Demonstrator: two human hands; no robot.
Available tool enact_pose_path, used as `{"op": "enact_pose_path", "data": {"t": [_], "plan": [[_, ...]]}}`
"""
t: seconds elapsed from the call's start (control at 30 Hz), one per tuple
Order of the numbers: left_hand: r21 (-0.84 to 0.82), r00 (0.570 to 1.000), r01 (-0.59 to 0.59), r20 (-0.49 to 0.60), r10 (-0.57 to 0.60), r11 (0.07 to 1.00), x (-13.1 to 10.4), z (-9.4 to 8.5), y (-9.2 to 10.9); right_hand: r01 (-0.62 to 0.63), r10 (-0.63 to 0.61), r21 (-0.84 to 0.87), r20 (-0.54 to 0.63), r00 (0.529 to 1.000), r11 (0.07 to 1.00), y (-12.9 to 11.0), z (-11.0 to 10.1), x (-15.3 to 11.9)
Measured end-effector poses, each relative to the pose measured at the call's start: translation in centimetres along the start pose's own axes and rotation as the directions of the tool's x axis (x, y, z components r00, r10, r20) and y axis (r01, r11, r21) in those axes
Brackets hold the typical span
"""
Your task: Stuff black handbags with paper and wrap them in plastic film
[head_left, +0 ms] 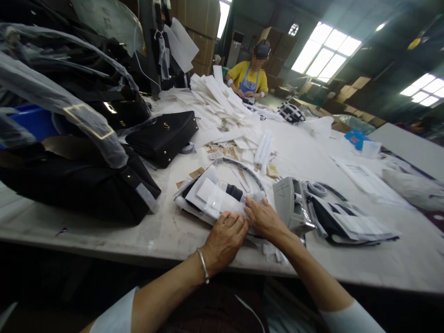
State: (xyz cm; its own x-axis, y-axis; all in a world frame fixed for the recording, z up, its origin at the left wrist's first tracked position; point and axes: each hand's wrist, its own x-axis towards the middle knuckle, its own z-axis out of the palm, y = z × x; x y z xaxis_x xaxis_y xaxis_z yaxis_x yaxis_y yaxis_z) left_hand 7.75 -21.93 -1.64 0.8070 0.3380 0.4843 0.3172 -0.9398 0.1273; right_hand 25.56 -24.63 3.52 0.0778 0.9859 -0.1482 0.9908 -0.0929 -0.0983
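A black bag point(189, 190) lies flat near the table's front edge, its top covered by white foam sheets point(213, 196) under clear film. A rolled black strap piece point(234, 191) rests on the foam, and a wrapped handle point(239, 164) arches behind it. My left hand point(227, 238), with a bracelet at the wrist, presses on the foam's front edge, fingers bent and close together. Touching the right end of the wrapping is my right hand point(265, 216), its fingers stretched forward. What lies under its fingertips is too small to tell.
A grey tape dispenser point(286, 203) stands right of my right hand, with another wrapped bag point(350, 219) beyond. Black handbags point(86, 180) crowd the left. Behind lie a white strip pile point(215, 101) and brown tags point(224, 150). A person in yellow point(249, 78) works across the table point(301, 157).
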Motion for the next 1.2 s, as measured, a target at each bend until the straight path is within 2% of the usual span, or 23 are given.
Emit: {"op": "enact_pose_path", "data": {"t": [0.23, 0.43, 0.5, 0.57, 0.63, 0.67, 0.7, 0.77, 0.83, 0.9, 0.93, 1.0, 1.07, 1.13, 1.2], "plan": [[0.002, 1.0, -0.009, 0.016, 0.009, 1.0, 0.0, -0.1, 0.0, -0.069, 0.07, 0.037, -0.025, 0.997, 0.997, 0.3, 0.4, 1.4], [-0.019, 0.999, -0.005, 0.034, 0.006, 1.0, 0.4, -0.9, 0.0, -0.152, 0.171, 0.137, -0.142, 0.975, 0.979, 1.0, -1.3, 3.1], [-0.072, 0.999, 0.004, 0.054, -0.001, 0.997, 0.5, -1.6, 0.0, -0.185, 0.231, 0.203, -0.235, 0.944, 0.962, 1.2, -2.3, 2.1], [-0.135, 0.999, 0.011, 0.044, -0.005, 0.991, 0.7, -2.7, -0.3, -0.182, 0.301, 0.328, -0.363, 0.882, 0.927, 1.2, -3.3, -0.1], [-0.174, 1.0, 0.014, -0.014, -0.017, 0.985, 0.9, -4.3, -1.4, -0.159, 0.379, 0.45, -0.457, 0.805, 0.879, 1.1, -3.9, -3.0], [-0.175, 0.998, 0.023, -0.051, -0.032, 0.984, 0.9, -5.1, -2.2, -0.155, 0.403, 0.479, -0.474, 0.783, 0.864, 1.0, -4.1, -4.5], [-0.162, 0.994, 0.048, -0.093, -0.064, 0.986, 1.0, -5.9, -3.3, -0.149, 0.403, 0.485, -0.478, 0.78, 0.862, 0.9, -4.2, -5.9], [-0.121, 0.971, 0.163, -0.158, -0.181, 0.979, 1.0, -7.2, -6.1, -0.113, 0.362, 0.475, -0.473, 0.803, 0.872, 0.8, -4.0, -8.0], [-0.157, 0.918, 0.343, -0.154, -0.366, 0.926, 0.9, -7.8, -9.3, -0.054, 0.295, 0.461, -0.47, 0.832, 0.886, 0.7, -3.4, -8.7], [-0.333, 0.822, 0.534, -0.01, -0.57, 0.777, 0.7, -7.6, -12.2, -0.004, 0.236, 0.447, -0.465, 0.853, 0.895, 0.6, -2.6, -7.7], [-0.444, 0.774, 0.6, 0.114, -0.623, 0.665, 0.5, -7.4, -13.4, 0.011, 0.213, 0.437, -0.46, 0.862, 0.899, 0.6, -2.2, -6.6], [-0.52, 0.751, 0.636, 0.25, -0.611, 0.57, 0.1, -6.7, -15.2, 0.019, 0.176, 0.411, -0.432, 0.884, 0.911, 0.6, -1.6, -3.9], [-0.55, 0.744, 0.649, 0.316, -0.589, 0.525, -0.4, -6.0, -15.8, -0.01, 0.159, 0.37, -0.373, 0.914, 0.929, 0.7, -1.2, -1.1], [-0.561, 0.724, 0.67, 0.346, -0.598, 0.486, -1.1, -5.8, -15.5, -0.056, 0.147, 0.296, -0.296, 0.944, 0.953, 0.7, -0.7, 1.2], [-0.58, 0.703, 0.685, 0.368, -0.608, 0.441, -2.0, -6.0, -14.6, -0.072, 0.122, 0.211, -0.237, 0.964, 0.975, 0.8, -0.3, 2.3]]}}
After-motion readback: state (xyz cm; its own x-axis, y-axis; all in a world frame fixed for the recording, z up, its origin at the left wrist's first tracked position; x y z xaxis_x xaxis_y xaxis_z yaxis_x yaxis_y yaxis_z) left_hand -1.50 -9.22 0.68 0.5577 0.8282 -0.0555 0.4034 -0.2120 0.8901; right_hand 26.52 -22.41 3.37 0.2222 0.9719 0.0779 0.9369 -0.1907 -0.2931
